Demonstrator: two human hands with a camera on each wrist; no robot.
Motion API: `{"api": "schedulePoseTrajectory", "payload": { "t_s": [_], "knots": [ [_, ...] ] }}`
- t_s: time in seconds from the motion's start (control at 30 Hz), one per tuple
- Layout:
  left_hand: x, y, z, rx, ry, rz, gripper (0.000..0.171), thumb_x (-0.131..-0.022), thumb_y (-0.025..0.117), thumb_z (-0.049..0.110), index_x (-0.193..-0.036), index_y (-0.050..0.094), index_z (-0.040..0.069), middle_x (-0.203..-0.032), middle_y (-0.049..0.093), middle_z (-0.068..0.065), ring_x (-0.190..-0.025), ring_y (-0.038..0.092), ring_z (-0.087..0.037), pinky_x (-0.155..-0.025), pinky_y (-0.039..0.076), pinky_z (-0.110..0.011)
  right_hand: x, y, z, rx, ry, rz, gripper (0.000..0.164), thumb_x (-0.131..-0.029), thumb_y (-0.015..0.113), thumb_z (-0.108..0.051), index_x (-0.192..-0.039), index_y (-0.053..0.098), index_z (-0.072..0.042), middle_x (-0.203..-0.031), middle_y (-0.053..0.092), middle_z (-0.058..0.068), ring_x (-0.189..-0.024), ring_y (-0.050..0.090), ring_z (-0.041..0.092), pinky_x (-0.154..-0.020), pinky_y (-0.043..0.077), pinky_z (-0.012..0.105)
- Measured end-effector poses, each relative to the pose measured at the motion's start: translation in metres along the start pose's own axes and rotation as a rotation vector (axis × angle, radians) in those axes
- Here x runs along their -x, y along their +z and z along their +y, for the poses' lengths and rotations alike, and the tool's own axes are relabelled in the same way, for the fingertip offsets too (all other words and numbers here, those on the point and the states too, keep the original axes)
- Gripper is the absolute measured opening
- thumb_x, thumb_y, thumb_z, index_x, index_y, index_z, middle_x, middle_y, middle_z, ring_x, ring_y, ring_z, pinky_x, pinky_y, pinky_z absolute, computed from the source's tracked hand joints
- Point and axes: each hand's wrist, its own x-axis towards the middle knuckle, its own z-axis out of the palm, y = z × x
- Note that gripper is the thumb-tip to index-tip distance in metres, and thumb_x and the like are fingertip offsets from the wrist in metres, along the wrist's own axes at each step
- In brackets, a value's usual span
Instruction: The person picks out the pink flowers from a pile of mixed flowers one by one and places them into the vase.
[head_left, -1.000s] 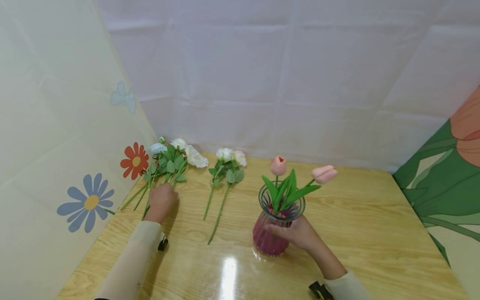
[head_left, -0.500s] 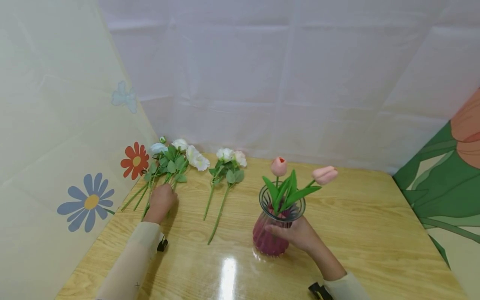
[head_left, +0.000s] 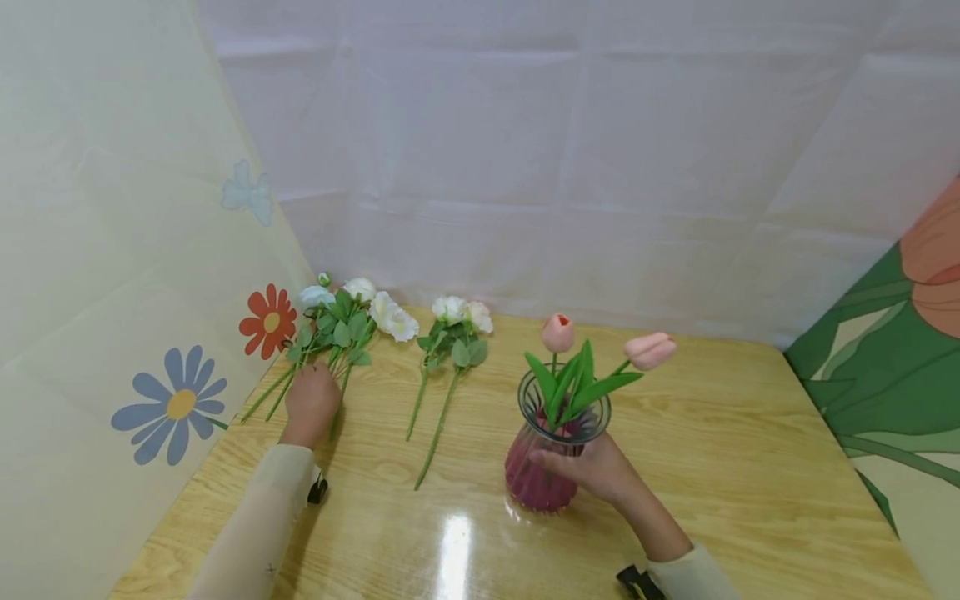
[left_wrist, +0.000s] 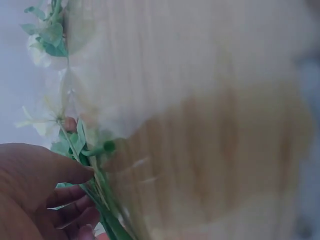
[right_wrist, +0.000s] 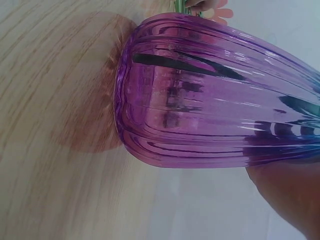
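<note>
On the left of the table, my left hand [head_left: 311, 400] is at the stems of a bunch of white and pale-blue artificial flowers [head_left: 341, 321]. In the left wrist view, the thumb and curled fingers close about the green stems [left_wrist: 102, 200]; exactly which stems they pinch is unclear. My right hand [head_left: 596, 471] grips the neck of a ribbed glass vase [head_left: 540, 475], purple-pink below and clear-bluish at the rim. The vase [right_wrist: 210, 100] stands upright on the table. Two pink tulips [head_left: 558, 333] with green leaves stand in it, one leaning right.
Between the bunch and the vase, two pale roses [head_left: 457, 321] lie with their stems toward me. The wood-grain table [head_left: 720, 450] meets a white backdrop [head_left: 562, 167] behind, a flower-printed sheet [head_left: 150, 300] at left and another printed panel [head_left: 892, 350] at right.
My left hand has shifted slightly left along the bunch, uncovering a stem on its right. One white bloom moved a little to the right earlier. My right hand and the vase stay put.
</note>
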Motion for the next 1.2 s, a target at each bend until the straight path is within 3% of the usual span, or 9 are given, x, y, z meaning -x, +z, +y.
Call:
{"api": "schedulePoseTrajectory", "payload": {
  "t_s": [0.23, 0.43, 0.83, 1.2],
  "knots": [
    [-0.003, 0.002, -0.002, 0.016, -0.008, -0.009, 0.028, -0.101, 0.056, 0.013, -0.102, 0.063, -0.014, -0.1, 0.064, -0.032, -0.096, 0.063, -0.049, -0.075, 0.056, -0.059, 0.001, -0.001, 0.001, 0.015, 0.027, 0.015, 0.068, -0.085, 0.082, -0.012, -0.143, 0.047, -0.007, -0.127, 0.066, 0.01, -0.116, 0.063, 0.018, -0.102, 0.048, 0.032],
    [-0.004, -0.001, -0.002, 0.037, 0.004, -0.003, 0.026, -0.1, 0.054, 0.011, -0.093, 0.065, -0.011, -0.09, 0.065, -0.028, -0.084, 0.065, -0.046, -0.07, 0.056, -0.058, 0.001, -0.001, 0.002, 0.011, 0.021, 0.014, 0.068, -0.085, 0.082, -0.012, -0.143, 0.047, -0.005, -0.126, 0.066, 0.01, -0.115, 0.064, 0.017, -0.101, 0.048, 0.03],
    [-0.004, -0.004, 0.001, 0.07, 0.029, 0.014, 0.022, -0.099, 0.052, 0.007, -0.088, 0.063, -0.007, -0.085, 0.065, -0.025, -0.08, 0.065, -0.046, -0.066, 0.055, -0.057, 0.001, 0.0, 0.001, 0.007, 0.013, 0.017, 0.066, -0.084, 0.082, -0.01, -0.14, 0.048, -0.004, -0.123, 0.066, 0.01, -0.112, 0.065, 0.016, -0.099, 0.049, 0.03],
    [-0.004, -0.011, 0.008, 0.038, 0.047, 0.022, 0.026, -0.102, 0.056, 0.013, -0.095, 0.065, -0.011, -0.092, 0.065, -0.027, -0.084, 0.066, -0.044, -0.067, 0.057, -0.055, 0.001, 0.0, -0.001, 0.04, 0.02, 0.02, 0.068, -0.084, 0.083, -0.012, -0.142, 0.047, -0.005, -0.126, 0.066, 0.01, -0.116, 0.063, 0.019, -0.102, 0.048, 0.032]
  ]
}}
